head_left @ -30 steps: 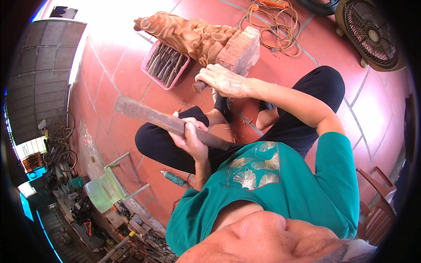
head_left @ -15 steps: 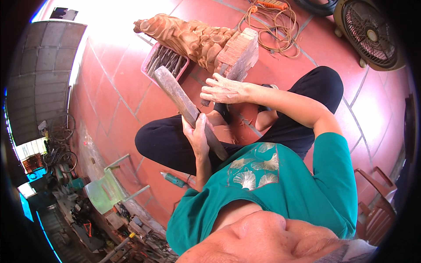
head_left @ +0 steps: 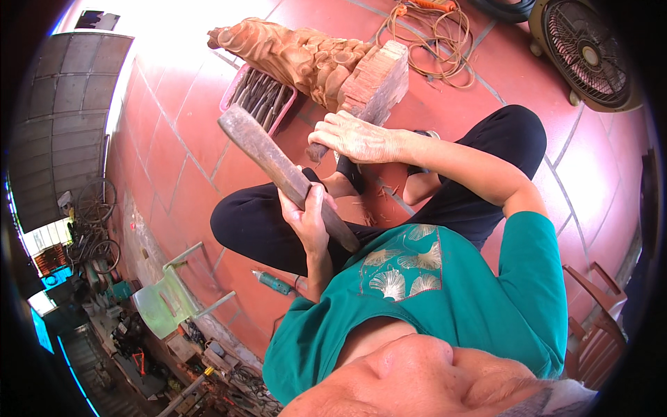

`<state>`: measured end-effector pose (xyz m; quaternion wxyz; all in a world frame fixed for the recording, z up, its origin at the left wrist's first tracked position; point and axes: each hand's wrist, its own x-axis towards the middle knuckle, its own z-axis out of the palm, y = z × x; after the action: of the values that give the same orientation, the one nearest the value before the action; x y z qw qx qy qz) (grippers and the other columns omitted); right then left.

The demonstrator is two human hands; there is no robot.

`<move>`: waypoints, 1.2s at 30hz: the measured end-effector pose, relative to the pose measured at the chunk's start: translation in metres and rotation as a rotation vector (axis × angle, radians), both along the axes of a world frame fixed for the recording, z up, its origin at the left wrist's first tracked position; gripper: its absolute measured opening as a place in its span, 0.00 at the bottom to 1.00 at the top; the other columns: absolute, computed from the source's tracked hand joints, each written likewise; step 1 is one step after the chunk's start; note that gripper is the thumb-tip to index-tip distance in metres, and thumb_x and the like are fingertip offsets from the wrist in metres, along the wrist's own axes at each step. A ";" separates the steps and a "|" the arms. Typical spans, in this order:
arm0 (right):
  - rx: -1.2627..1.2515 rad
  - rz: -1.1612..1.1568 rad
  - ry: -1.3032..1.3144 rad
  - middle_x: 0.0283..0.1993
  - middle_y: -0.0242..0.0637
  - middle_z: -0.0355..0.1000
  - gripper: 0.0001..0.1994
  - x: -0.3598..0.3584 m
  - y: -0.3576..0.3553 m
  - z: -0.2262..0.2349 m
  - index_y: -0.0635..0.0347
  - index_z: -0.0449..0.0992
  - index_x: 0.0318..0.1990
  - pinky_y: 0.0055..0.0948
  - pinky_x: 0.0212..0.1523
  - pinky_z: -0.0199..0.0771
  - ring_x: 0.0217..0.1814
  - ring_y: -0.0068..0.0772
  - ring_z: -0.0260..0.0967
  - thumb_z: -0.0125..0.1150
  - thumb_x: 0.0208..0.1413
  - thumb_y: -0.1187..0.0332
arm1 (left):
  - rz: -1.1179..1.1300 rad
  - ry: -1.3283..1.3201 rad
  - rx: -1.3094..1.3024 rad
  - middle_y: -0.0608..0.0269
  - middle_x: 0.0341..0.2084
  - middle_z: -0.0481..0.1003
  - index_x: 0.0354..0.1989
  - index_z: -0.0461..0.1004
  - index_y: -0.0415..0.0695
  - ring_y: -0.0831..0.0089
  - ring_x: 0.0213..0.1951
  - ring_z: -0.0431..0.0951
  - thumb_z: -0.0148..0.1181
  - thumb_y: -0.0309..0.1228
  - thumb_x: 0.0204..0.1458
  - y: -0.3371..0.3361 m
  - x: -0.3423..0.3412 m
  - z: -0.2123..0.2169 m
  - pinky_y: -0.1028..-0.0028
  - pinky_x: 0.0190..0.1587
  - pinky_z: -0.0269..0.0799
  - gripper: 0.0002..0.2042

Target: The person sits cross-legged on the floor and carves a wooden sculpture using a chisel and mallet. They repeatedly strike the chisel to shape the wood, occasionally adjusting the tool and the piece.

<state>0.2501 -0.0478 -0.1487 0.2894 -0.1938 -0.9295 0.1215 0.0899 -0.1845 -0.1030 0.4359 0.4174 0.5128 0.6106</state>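
My left hand (head_left: 306, 221) is wrapped round a long, worn wooden bar (head_left: 260, 149), which slants from near my lap up toward the pink basket. Just right of the bar's upper half, my right hand (head_left: 356, 139) is closed round a dark, stick-like piece (head_left: 317, 151). One blunt end of it shows below the fingers; the rest is hidden. Beyond the hands a carved wooden figure (head_left: 299, 59) lies on its side, its rough block base (head_left: 379, 80) right by my right hand.
A pink basket (head_left: 226, 104) of slim tools stands beside the carving. Coiled cord (head_left: 438, 48) and a fan (head_left: 587, 55) are at the far right. On the left are a green power tool (head_left: 273, 282), a pale green chair (head_left: 167, 302) and clutter; a brown chair (head_left: 597, 333) stands right.
The wooden bar and my left hand have shifted slightly left. My right hand has moved a little left, and its fingers, looser before, now curl round the dark piece.
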 end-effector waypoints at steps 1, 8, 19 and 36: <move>-0.011 0.000 0.021 0.44 0.35 0.64 0.21 0.000 0.000 0.001 0.58 0.67 0.56 0.36 0.43 0.62 0.46 0.36 0.63 0.54 0.53 0.73 | 0.006 0.035 0.033 0.59 0.26 0.72 0.61 0.61 0.32 0.74 0.19 0.72 0.56 0.26 0.60 -0.001 0.000 0.001 0.76 0.20 0.69 0.22; -0.051 0.003 0.102 0.47 0.38 0.65 0.26 0.002 0.003 0.001 0.59 0.66 0.58 0.36 0.43 0.63 0.47 0.38 0.64 0.58 0.48 0.76 | 0.021 0.098 0.091 0.58 0.26 0.72 0.62 0.61 0.33 0.74 0.18 0.72 0.55 0.26 0.61 -0.001 -0.005 0.004 0.76 0.20 0.69 0.22; -0.243 0.003 0.168 0.45 0.39 0.65 0.25 0.007 0.006 0.010 0.54 0.66 0.56 0.38 0.45 0.64 0.49 0.42 0.65 0.56 0.47 0.79 | 0.064 0.035 0.185 0.58 0.26 0.71 0.64 0.60 0.33 0.74 0.19 0.72 0.55 0.27 0.62 -0.003 -0.002 0.011 0.76 0.19 0.69 0.23; -0.230 -0.007 0.170 0.44 0.38 0.64 0.25 0.003 0.005 0.006 0.54 0.66 0.55 0.38 0.43 0.62 0.48 0.42 0.64 0.55 0.46 0.80 | 0.144 0.020 0.221 0.61 0.26 0.69 0.61 0.59 0.34 0.76 0.21 0.72 0.52 0.24 0.61 -0.008 -0.003 0.005 0.75 0.22 0.70 0.20</move>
<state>0.2533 -0.0426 -0.1430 0.3433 -0.2180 -0.8809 0.2423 0.0866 -0.1925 -0.0979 0.3372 0.4310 0.4752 0.6890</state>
